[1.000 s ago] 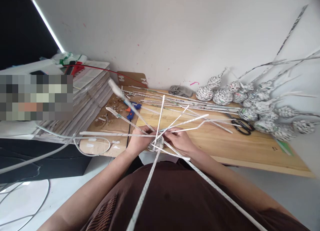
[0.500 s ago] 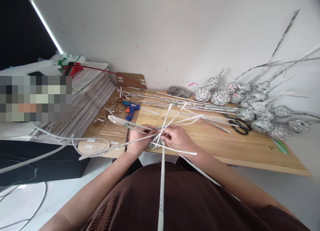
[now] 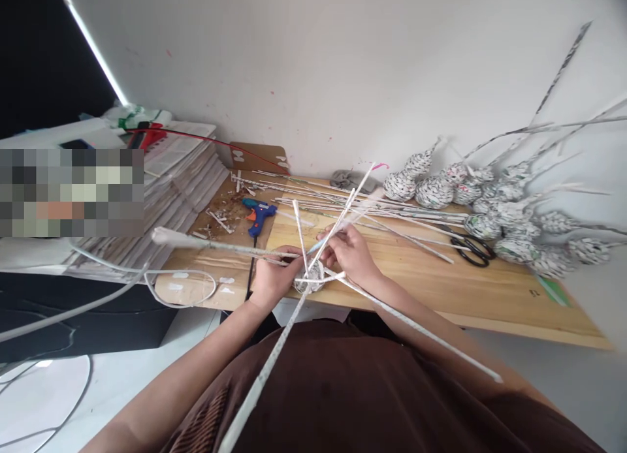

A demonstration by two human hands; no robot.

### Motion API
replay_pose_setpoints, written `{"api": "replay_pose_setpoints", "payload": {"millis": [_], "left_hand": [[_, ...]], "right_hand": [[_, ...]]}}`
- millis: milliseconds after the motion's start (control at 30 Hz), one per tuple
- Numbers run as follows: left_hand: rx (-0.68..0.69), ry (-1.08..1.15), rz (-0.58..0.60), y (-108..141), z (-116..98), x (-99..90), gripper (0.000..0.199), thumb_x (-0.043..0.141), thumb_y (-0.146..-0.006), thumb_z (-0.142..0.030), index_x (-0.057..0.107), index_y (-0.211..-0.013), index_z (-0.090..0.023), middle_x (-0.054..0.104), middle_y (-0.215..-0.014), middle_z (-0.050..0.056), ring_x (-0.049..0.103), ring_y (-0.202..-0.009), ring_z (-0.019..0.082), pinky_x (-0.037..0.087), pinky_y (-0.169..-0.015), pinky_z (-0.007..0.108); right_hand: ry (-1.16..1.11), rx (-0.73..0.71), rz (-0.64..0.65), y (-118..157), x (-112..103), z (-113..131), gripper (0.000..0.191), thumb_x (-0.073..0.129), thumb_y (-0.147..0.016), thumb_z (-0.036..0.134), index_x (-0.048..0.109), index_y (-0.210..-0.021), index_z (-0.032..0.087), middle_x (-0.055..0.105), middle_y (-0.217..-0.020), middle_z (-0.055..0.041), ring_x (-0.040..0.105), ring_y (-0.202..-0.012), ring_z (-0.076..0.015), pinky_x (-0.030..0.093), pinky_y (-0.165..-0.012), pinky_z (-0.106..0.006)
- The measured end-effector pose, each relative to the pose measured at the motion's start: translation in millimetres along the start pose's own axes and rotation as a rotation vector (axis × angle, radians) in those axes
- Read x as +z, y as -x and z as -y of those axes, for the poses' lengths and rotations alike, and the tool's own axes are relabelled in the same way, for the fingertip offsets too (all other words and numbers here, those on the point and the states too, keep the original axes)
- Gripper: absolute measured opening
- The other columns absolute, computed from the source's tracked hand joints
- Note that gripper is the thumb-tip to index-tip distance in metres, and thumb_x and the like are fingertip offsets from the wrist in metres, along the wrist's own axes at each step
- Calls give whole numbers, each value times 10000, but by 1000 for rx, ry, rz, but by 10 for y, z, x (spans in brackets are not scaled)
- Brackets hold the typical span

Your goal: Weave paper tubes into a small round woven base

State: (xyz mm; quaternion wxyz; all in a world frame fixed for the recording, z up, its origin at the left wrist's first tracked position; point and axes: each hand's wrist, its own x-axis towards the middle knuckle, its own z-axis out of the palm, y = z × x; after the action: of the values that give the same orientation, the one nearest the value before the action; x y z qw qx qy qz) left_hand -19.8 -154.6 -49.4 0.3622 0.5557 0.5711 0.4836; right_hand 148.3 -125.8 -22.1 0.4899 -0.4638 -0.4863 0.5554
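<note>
A small woven paper piece (image 3: pixel 311 283) sits between my hands at the table's front edge, with rolled-paper strips sticking out of it in several directions. My left hand (image 3: pixel 275 278) is closed at its left side, the thumb and fingers pinching the woven piece and strips that run out to the left. My right hand (image 3: pixel 351 252) is closed at the upper right, its fingertips pinching a paper strip (image 3: pixel 337 226) that slants up and away. One long strip (image 3: pixel 281 342) hangs down over my brown shirt, and another crosses my right forearm.
Finished woven paper gourds (image 3: pixel 434 190) crowd the right rear by the wall. Loose paper strips (image 3: pixel 392 211) lie along the table's back, near black scissors (image 3: pixel 473 247). A blue glue gun (image 3: pixel 259 217) rests among scraps. Stacked papers (image 3: pixel 181 198) stand at left.
The woven piece has turned, so its strips point other ways; the lower strip has swung left. My right hand has lifted slightly and moved right with a strip.
</note>
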Motion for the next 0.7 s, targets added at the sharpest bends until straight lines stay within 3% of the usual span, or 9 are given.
{"api": "replay_pose_setpoints", "payload": {"millis": [133, 333, 533, 700], "left_hand": [[27, -44, 15, 31, -2, 21, 148, 714, -756, -309, 772, -814, -186, 777, -807, 48, 710, -725, 188, 553, -662, 250], [51, -61, 8, 62, 41, 24, 154, 717, -772, -297, 779, -861, -188, 781, -841, 50, 713, -735, 176, 563, -689, 250], [72, -123, 39, 51, 60, 31, 136, 679, -798, -282, 782, -862, -219, 790, -875, 27, 733, -801, 187, 577, -745, 259], [54, -260, 99, 6, 5, -2, 191, 660, -796, -265, 774, -942, -217, 791, -922, 38, 739, -869, 225, 573, -812, 312]], "right_hand": [[1, 22, 40, -4, -24, -7, 314, 672, -756, 425, 585, -956, 200, 652, -719, 11, 589, -503, -115, 507, -461, -243], [236, -40, 50, 222, -50, -10, 273, 703, -676, 251, 676, -944, 201, 708, -819, -31, 667, -730, -171, 543, -666, -286], [207, 12, 27, 323, -125, -102, 167, 685, -723, 343, 668, -777, 186, 701, -725, -33, 643, -625, -161, 512, -593, -276], [217, 22, 12, 353, -148, -154, 142, 675, -707, 322, 638, -735, 188, 682, -693, -30, 618, -593, -154, 493, -562, -268]]}}
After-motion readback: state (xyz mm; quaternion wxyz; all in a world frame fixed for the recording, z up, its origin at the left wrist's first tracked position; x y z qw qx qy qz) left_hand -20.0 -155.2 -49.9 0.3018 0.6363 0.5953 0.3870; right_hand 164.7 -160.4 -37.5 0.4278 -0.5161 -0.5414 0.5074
